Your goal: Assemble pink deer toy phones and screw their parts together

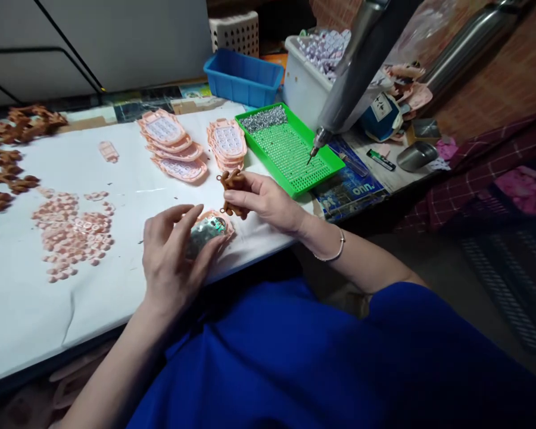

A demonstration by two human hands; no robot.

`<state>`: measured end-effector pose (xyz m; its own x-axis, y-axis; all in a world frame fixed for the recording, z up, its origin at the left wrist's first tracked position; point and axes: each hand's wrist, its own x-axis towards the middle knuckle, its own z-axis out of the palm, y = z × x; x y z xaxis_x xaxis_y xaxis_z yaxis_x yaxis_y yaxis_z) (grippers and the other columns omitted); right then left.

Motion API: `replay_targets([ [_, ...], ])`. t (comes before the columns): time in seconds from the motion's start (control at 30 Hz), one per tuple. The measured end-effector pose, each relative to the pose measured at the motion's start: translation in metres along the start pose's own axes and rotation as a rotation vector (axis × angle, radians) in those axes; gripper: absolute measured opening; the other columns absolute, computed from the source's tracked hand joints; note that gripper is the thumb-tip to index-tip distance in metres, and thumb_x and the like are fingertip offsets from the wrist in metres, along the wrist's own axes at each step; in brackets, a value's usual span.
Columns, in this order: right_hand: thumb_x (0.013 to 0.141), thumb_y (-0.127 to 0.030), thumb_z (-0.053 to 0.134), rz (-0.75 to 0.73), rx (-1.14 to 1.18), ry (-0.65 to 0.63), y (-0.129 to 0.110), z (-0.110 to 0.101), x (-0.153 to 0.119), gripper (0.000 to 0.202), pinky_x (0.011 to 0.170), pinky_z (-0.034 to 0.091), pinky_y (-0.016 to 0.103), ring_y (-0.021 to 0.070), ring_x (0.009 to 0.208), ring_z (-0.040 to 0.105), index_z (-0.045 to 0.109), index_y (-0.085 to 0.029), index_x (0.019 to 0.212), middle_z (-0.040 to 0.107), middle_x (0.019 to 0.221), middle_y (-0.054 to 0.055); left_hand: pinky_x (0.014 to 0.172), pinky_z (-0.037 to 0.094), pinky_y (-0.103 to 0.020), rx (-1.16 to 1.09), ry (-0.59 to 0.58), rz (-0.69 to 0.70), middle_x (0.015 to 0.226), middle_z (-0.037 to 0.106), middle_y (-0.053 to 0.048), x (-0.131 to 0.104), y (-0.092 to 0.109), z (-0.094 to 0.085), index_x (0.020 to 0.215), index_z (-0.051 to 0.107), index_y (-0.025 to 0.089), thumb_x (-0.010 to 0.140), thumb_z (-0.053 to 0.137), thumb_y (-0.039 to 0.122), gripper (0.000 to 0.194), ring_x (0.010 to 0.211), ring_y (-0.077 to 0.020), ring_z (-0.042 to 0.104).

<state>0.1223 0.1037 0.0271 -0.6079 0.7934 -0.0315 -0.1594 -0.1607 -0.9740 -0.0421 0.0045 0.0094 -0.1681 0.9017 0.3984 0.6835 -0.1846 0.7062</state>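
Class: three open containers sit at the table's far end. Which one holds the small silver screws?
The flat green tray, shallow and perforated, with screws heaped in its far corner; the blue bin and white tub are deeper.

text: white letters, seen upside down, roughly "OUO" | on: blue printed sheet (355,187), right of the right hand (268,199), under the green tray (290,152) | sure reading: not possible | other labels: too small to be read

Small assembly workshop, likely home-based. Worktop (93,286) under white sheeting carries batches of parts: pink keypad shells (172,146) at 12 o'clock, loose pink buttons (71,232) at 9 o'clock, green screw tray (290,152) and suspended power screwdriver (352,71) at 2 o'clock, storage bins (243,77) behind.
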Motion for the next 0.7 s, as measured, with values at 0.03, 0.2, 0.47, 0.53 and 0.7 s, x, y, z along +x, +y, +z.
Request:
replay_targets([
  [0.03, 0.082, -0.015, 0.068, 0.030, -0.057, -0.028, 0.000, -0.005, 0.000, 0.012, 0.051, 0.040, 0.016, 0.0042, 0.055, 0.049, 0.055, -0.015, 0.081, 0.055, 0.063, -0.007, 0.101, 0.048, -0.057, 0.065, -0.025, 0.058, 0.120, 0.067, -0.013, -0.001, -0.005, 0.000, 0.113, 0.069, 0.027, 0.079, 0.073, 0.052, 0.042, 0.113, -0.0351, 0.062],
  [0.2, 0.080, -0.018, 0.069, 0.131, -0.248, -0.097, 0.008, -0.017, -0.002, 0.013, 0.053, 0.039, 0.018, 0.0043, 0.058, 0.047, 0.058, -0.011, 0.081, 0.056, 0.065, -0.006, 0.100, 0.047, -0.059, 0.099, -0.215, 0.135, 0.124, 0.067, -0.011, -0.005, -0.020, -0.001, 0.119, 0.067, 0.033, 0.086, 0.067, 0.048, 0.036, 0.115, -0.0360, 0.060],
  [0.47, 0.082, -0.021, 0.068, 0.108, -0.515, -0.095, 0.009, -0.014, 0.000, 0.016, 0.059, 0.034, 0.019, 0.0049, 0.062, 0.046, 0.059, -0.010, 0.076, 0.056, 0.067, -0.003, 0.099, 0.050, -0.054, 0.107, -0.198, 0.185, 0.123, 0.069, -0.009, -0.005, -0.021, -0.001, 0.118, 0.067, 0.033, 0.086, 0.068, 0.045, 0.034, 0.114, -0.0321, 0.061],
  [0.53, 0.083, -0.020, 0.068, 0.088, -0.617, -0.107, 0.006, -0.012, 0.001, 0.014, 0.063, 0.034, 0.020, 0.0052, 0.065, 0.047, 0.060, -0.009, 0.077, 0.058, 0.069, -0.003, 0.100, 0.049, -0.054, 0.104, -0.212, 0.216, 0.124, 0.069, -0.007, -0.004, -0.024, -0.002, 0.120, 0.066, 0.034, 0.086, 0.070, 0.043, 0.036, 0.114, -0.0311, 0.061],
  [0.7, 0.082, -0.020, 0.070, 0.071, -0.964, -0.126, -0.002, -0.008, 0.003, 0.014, 0.068, 0.031, 0.021, 0.0063, 0.068, 0.048, 0.063, -0.008, 0.082, 0.060, 0.074, -0.002, 0.096, 0.051, -0.051, 0.110, -0.218, 0.364, 0.127, 0.068, -0.007, -0.002, -0.032, -0.004, 0.131, 0.059, 0.035, 0.086, 0.072, 0.035, 0.047, 0.113, -0.0300, 0.061],
])
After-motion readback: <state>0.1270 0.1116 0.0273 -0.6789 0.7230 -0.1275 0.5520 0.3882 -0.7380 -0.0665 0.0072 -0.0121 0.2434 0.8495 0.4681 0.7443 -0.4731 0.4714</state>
